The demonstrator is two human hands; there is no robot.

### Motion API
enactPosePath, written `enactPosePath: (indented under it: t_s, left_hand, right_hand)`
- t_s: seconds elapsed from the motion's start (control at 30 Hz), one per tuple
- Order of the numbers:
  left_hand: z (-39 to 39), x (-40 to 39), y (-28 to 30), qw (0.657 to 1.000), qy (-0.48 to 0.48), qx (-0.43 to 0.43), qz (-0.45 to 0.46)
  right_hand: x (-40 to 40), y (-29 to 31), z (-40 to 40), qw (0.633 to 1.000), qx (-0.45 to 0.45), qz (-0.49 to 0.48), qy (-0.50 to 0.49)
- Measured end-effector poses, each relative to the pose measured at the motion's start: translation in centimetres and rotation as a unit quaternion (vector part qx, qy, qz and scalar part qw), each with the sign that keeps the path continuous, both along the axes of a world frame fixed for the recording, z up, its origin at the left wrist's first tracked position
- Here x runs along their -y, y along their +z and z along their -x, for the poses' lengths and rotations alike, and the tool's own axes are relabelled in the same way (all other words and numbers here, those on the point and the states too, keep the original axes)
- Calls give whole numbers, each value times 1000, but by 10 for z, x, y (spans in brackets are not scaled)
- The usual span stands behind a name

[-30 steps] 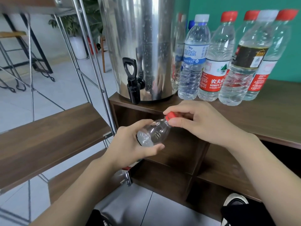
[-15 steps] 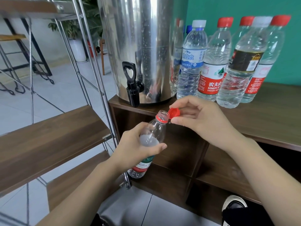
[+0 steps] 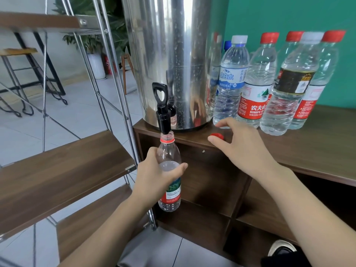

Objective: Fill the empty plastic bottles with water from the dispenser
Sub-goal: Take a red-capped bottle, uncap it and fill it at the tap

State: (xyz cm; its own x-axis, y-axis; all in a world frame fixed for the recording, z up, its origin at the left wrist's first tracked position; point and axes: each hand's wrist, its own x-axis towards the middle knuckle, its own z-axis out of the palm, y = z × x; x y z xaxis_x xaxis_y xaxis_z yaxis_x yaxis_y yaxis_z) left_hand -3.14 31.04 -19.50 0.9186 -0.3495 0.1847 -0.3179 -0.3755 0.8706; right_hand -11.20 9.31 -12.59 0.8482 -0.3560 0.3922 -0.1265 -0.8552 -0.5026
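Observation:
My left hand (image 3: 157, 175) grips an uncapped clear plastic bottle (image 3: 170, 191) with a red neck ring and a red-and-green label. The bottle stands upright with its mouth right under the black tap (image 3: 163, 112) of the steel dispenser (image 3: 173, 54). The red cap (image 3: 217, 135) lies on the brown counter (image 3: 308, 149) beside the dispenser's base. My right hand (image 3: 238, 143) hovers over the counter with fingers spread, its thumb tip next to the cap.
Several capped bottles (image 3: 254, 97) stand in a row on the counter, right of the dispenser, against a green wall. A metal-framed rack with wooden shelves (image 3: 57, 166) stands close on the left. Open cubbies lie under the counter.
The cap came off the bottle. My left hand turned the bottle upright and raised it under the tap. My right hand carried the cap to the counter and let it go.

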Motion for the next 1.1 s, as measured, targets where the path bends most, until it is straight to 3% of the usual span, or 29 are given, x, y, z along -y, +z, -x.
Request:
enactPosePath:
  t_s: [0.2,0.37,0.67,0.9,1.1]
  left_hand:
    - [-4,2,1,1000,5,8,15]
    - [-4,2,1,999,12,25,20]
    - [-6,7,-7,995,21,15,94]
    - [-5,16,-14,989,21,9,148]
    - [-4,20,-16,986,40,7,164]
  right_hand:
    - [-35,34,-7,988,119,-44,91]
    - [-69,70,-27,971,148,-67,176]
    - [-84,94,-51,968,182,76,155]
    - [-77,80,-59,929,275,159,189]
    - [-72,72,-55,873,338,238,257]
